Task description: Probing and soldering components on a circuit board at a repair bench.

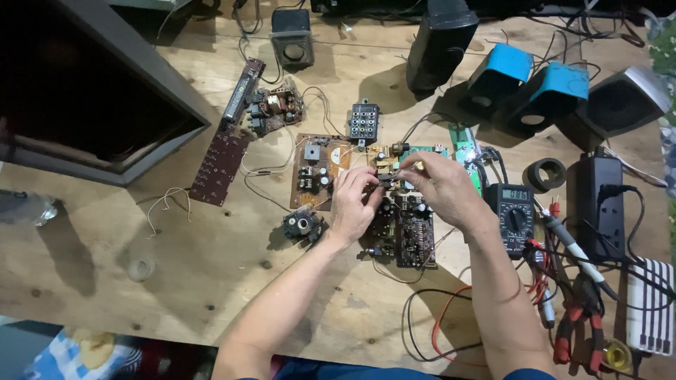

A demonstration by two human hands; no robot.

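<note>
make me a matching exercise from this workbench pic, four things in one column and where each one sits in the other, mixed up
Things:
1. black digital multimeter with a dial
2. two blue-topped small speakers
3. large dark open speaker cabinet
4. dark brown circuit board crowded with capacitors

Places:
A. far left of the wooden table
B. under both hands, left hand and right hand
C. just right of the right wrist
D. far side of the table, right of centre

Pairs: 1-C, 2-D, 3-A, 4-B
</note>
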